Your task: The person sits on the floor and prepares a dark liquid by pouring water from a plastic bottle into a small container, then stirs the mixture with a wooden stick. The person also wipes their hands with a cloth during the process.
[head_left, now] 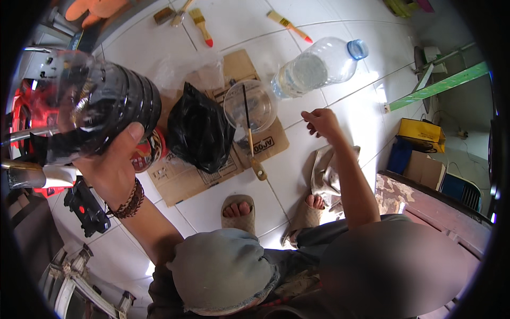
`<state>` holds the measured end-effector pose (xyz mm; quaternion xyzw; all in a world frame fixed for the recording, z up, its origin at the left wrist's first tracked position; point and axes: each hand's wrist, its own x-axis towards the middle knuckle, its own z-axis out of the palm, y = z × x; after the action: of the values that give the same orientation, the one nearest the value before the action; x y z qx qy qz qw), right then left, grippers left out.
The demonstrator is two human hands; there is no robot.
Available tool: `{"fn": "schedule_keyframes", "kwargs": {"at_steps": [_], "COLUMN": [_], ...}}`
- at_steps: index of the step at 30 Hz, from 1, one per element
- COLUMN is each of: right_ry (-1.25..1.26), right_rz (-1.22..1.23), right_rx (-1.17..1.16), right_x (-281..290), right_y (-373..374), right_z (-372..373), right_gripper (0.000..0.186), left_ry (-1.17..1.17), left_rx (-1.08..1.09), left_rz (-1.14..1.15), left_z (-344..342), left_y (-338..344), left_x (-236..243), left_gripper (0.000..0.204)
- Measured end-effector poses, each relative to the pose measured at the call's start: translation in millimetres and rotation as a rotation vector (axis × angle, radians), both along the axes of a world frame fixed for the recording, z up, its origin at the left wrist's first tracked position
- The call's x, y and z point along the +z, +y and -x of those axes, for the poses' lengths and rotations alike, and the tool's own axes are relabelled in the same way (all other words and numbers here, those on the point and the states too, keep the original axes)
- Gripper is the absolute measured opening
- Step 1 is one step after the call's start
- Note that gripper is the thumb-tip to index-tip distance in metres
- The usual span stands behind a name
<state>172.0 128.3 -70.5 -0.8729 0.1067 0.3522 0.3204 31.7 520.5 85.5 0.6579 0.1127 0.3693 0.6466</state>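
My left hand point(111, 167) is wrapped round a large clear plastic bottle point(125, 98) with dark, black-looking contents, raised and tilted at the left. My right hand point(324, 125) hangs over the tiles with its fingers curled in, and nothing shows in them. Beyond it, a clear plastic water bottle point(313, 69) with a blue neck seems to lie on its side. A clear plastic tub point(260, 119) stands on flattened cardboard point(186, 189), a long thin paintbrush point(250, 138) lying across its rim. Between the tub and my left hand sits a crumpled black plastic bag point(199, 130).
A red tin point(146, 154) is partly hidden behind my left hand. Flat paintbrushes point(201, 26) lie on the far tiles. At the right are a green bar point(438, 87), a yellow box point(422, 134) and a worn wooden edge point(404, 196). A cloth point(325, 173) lies by my foot.
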Motion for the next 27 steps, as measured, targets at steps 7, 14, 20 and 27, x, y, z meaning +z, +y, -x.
{"fn": "schedule_keyframes", "kwargs": {"at_steps": [7,14,20,27], "right_ry": [0.327,0.443,-0.235,-1.022], "right_rz": [-0.458,-0.209,-1.273,0.382], "right_rx": [-0.050,0.124,-0.484,0.367], "right_x": [-16,-7,-71,-111], "right_y": [80,54,-42,30], "right_z": [38,-7,-160,-232], "right_gripper": [0.048,0.043,0.035,0.036], "left_ry": [0.039,0.106,0.127,0.298], "left_rx": [0.024,0.084,-0.022,-0.106], "left_rz": [0.014,-0.024,0.000,-0.166], "left_z": [-2,4,-8,-6], "left_y": [-9,-7,-16,-12], "left_x": [-8,-22,-37,-56], "left_gripper": [0.098,0.108,0.110,0.117]}}
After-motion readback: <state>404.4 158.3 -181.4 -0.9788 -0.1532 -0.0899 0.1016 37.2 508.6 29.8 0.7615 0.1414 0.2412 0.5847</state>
